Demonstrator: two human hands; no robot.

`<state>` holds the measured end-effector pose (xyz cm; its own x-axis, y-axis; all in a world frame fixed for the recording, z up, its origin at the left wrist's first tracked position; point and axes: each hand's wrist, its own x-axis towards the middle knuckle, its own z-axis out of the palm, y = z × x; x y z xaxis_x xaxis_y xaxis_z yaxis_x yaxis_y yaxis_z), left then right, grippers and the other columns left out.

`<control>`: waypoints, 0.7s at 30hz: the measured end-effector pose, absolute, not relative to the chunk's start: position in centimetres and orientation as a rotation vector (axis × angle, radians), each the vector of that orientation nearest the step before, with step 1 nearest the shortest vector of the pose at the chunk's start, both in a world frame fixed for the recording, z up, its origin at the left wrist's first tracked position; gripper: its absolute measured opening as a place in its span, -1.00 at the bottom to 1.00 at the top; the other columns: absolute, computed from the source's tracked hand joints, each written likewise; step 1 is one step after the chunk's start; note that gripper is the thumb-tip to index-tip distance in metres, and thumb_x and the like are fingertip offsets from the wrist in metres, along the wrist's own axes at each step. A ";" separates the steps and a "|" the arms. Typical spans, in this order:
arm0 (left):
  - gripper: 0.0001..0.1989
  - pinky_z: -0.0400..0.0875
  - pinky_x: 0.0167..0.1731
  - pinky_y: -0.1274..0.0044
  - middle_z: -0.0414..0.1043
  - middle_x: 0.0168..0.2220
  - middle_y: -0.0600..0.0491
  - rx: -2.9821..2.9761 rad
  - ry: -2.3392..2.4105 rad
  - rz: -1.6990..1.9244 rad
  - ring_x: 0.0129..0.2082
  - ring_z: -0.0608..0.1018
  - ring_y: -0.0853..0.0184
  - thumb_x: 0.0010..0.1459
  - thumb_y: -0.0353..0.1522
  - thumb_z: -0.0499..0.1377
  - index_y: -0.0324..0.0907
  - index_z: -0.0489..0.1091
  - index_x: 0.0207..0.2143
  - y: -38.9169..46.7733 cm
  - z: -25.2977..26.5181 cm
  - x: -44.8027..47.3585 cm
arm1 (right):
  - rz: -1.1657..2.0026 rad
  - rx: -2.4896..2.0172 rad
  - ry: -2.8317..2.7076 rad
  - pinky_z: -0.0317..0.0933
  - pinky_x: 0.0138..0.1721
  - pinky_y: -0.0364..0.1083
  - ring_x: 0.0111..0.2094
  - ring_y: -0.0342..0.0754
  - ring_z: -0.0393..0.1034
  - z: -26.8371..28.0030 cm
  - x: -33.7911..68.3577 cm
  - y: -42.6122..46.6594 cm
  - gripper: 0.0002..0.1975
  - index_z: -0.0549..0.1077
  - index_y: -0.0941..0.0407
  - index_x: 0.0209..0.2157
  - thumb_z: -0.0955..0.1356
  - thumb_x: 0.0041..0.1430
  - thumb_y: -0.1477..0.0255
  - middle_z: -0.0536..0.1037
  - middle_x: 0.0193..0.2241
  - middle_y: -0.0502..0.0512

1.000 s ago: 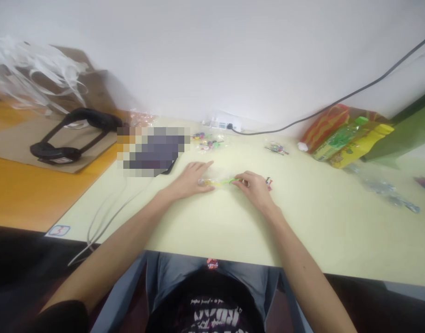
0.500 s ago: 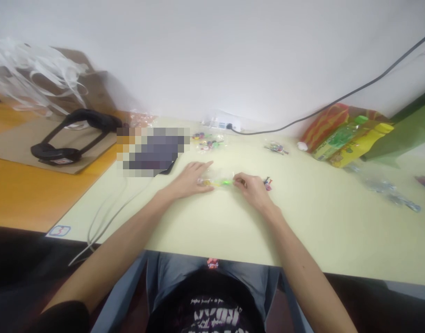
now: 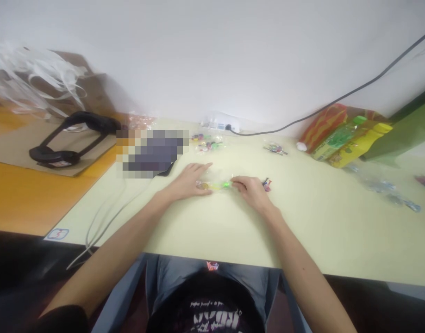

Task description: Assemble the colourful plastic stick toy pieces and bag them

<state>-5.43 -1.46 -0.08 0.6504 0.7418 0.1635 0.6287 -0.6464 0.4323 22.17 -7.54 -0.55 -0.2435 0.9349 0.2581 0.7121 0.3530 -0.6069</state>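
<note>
A small clear plastic bag (image 3: pixel 215 178) lies on the pale table in front of me. Inside or under the film show a bright green piece (image 3: pixel 227 184), a yellow strip and a round yellowish piece (image 3: pixel 204 186). My left hand (image 3: pixel 188 180) rests at the bag's left end, fingers stretched out and thumb apart, touching the film. At the right end, my right hand (image 3: pixel 249 187) pinches the bag's edge beside the green piece; the fingertips partly hide the grip. Just beyond my right hand lie small coloured pieces (image 3: pixel 267 185), half hidden by it.
Bagged colourful pieces (image 3: pixel 209 144) and another small bundle (image 3: pixel 275 148) lie farther back. A blurred-out dark device (image 3: pixel 153 152) with white cables sits left. Two bottle-shaped packs (image 3: pixel 358 143) stand right, near crumpled clear bags (image 3: pixel 382 187). A black cable (image 3: pixel 313 115) crosses the wall.
My right hand has shifted very slightly left along the bag's right end. My left hand stays in place. The whole view has dipped a little.
</note>
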 end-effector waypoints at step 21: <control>-0.05 0.16 0.28 0.21 0.25 0.29 -0.08 2.551 1.076 0.454 0.27 0.28 -0.02 0.09 0.05 0.32 0.01 0.04 0.42 -1.6 0.0 -5.2 | 0.599 -1.301 -2.098 0.25 -0.25 -0.12 -0.34 -0.06 0.48 -1.6 20.5 -7.6 -0.82 0.68 0.03 -0.19 0.38 0.34 0.35 0.63 -0.33 0.08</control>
